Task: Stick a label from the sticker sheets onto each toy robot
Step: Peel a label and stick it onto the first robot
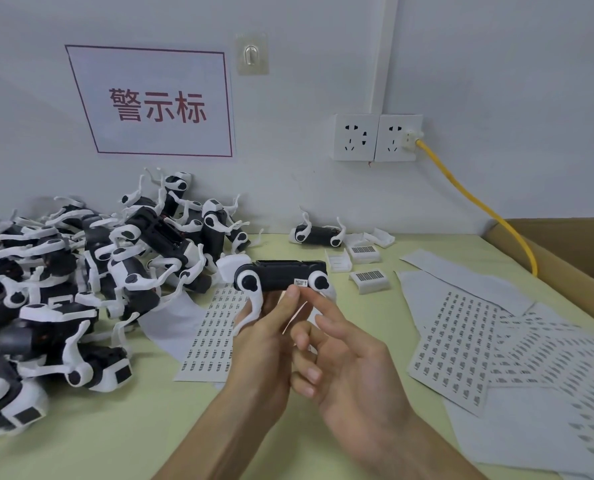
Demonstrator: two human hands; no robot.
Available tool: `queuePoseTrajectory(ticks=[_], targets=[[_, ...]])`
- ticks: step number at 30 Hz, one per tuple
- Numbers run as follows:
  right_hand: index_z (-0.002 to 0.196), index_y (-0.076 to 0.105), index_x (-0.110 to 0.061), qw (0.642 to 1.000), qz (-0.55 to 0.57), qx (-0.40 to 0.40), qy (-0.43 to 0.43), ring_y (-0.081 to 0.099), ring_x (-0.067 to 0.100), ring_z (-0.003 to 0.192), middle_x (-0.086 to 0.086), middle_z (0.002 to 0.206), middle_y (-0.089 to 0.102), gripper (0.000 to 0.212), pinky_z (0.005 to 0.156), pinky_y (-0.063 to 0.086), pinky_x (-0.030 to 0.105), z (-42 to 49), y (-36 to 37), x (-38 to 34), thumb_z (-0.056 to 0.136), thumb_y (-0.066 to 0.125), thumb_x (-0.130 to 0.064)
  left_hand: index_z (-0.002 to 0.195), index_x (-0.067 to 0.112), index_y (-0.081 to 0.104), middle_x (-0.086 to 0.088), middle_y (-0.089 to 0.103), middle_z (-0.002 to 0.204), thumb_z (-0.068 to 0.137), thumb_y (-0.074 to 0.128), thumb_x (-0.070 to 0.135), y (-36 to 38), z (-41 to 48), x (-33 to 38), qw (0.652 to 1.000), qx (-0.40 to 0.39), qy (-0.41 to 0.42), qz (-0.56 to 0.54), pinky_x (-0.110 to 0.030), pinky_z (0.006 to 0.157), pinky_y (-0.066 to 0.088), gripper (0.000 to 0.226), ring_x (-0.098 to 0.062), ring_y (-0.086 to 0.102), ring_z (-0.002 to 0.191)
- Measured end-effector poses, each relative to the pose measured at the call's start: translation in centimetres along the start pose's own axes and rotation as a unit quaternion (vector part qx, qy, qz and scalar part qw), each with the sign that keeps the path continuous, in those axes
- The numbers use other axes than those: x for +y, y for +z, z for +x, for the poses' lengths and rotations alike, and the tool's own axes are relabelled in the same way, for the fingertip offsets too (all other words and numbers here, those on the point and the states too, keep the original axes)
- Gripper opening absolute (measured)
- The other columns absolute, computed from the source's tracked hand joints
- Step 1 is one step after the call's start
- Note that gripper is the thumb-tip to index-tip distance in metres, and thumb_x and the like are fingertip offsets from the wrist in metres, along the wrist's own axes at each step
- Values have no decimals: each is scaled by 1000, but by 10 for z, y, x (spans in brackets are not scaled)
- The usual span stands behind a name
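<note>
One toy robot (pixel 281 276) is held up clear of the table (pixel 115 438), lengthwise and side-on, so its dark flank faces the person. A small white label (pixel 301 282) sits on that flank close to the right-hand leg joint, where it can be checked at a glance.

The left hand (pixel 264 348) grips the robot from beneath. Its fingers wrap the underside and a white leg, and its thumb tip lies against the lower edge just beside the label. I judge this steadies the body against any push.

The right hand (pixel 349 362) holds nothing I can make out. Its index finger reaches toward the label with the tip just short of it, and the other fingers are loosely bent. That pose suits pressing the label down. Whether the label lies fully flat is too small to tell.

One sticker sheet (pixel 212 337) lies directly under the hands, and further sticker sheets (pixel 462 341) fan out to the right, near the free hand for peeling. A heap of robots (pixel 81 271) fills the left side, probably waiting for labels. A lone robot (pixel 318 234) lies apart by the wall, beside small barcoded parts (pixel 370 277). A cardboard box (pixel 565 244) stands at the right edge.
</note>
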State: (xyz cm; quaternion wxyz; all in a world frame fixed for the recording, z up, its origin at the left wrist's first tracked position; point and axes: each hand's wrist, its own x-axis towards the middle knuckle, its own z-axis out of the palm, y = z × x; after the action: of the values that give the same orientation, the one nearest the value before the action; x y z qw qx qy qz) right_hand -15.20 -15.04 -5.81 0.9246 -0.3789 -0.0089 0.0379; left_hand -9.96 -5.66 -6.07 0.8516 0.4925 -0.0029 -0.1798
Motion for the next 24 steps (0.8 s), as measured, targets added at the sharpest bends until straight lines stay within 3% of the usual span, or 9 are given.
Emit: queuePoseTrajectory(ticks=[5, 7, 9, 16, 20, 24], targets=[[122, 71, -21, 1000, 1, -3, 2, 34, 14, 51, 4, 74, 49, 47, 50, 28, 28, -1, 1, 1, 76, 64, -22, 129, 1, 60, -11, 58, 58, 78, 78, 46, -3, 2, 0, 1000, 8, 11, 22, -18, 32, 33, 70, -20, 43, 29], [121, 73, -21, 1000, 2, -1, 2, 33, 14, 52, 4, 74, 49, 43, 50, 28, 28, -1, 1, 2, 79, 62, -21, 128, -1, 56, -27, 71, 89, 81, 78, 44, -4, 3, 0, 1000, 13, 12, 21, -18, 32, 33, 69, -21, 44, 30], [120, 74, -21, 1000, 8, 1, 3, 33, 14, 52, 5, 74, 49, 42, 50, 28, 28, -1, 2, 2, 80, 61, -21, 127, 0, 58, -23, 74, 111, 82, 77, 44, -4, 3, -1, 1000, 17, 10, 14, -18, 33, 33, 66, -21, 43, 30], [126, 71, -16, 998, 54, 11, 21, 33, 14, 51, 5, 73, 49, 53, 50, 28, 28, -2, 3, 2, 73, 67, -20, 127, -2, 59, -28, 70, 111, 75, 78, 47, -3, 5, -5, 999, 27, 15, 11, -15, 32, 31, 74, -19, 40, 27], [125, 71, -16, 998, 52, 7, 20, 34, 14, 51, 5, 73, 49, 52, 50, 27, 28, -2, 2, 2, 73, 67, -20, 123, -6, 60, -20, 66, 85, 77, 80, 43, -3, 6, -7, 998, 45, 30, 13, -16, 32, 31, 70, -18, 42, 31], [124, 72, -18, 999, 37, 0, 19, 33, 14, 51, 4, 73, 48, 49, 50, 28, 27, -3, 3, 3, 76, 65, -22, 118, -9, 59, -24, 70, 103, 76, 81, 40, -2, 5, -7, 996, 71, 49, 7, -19, 33, 35, 68, -18, 54, 55]])
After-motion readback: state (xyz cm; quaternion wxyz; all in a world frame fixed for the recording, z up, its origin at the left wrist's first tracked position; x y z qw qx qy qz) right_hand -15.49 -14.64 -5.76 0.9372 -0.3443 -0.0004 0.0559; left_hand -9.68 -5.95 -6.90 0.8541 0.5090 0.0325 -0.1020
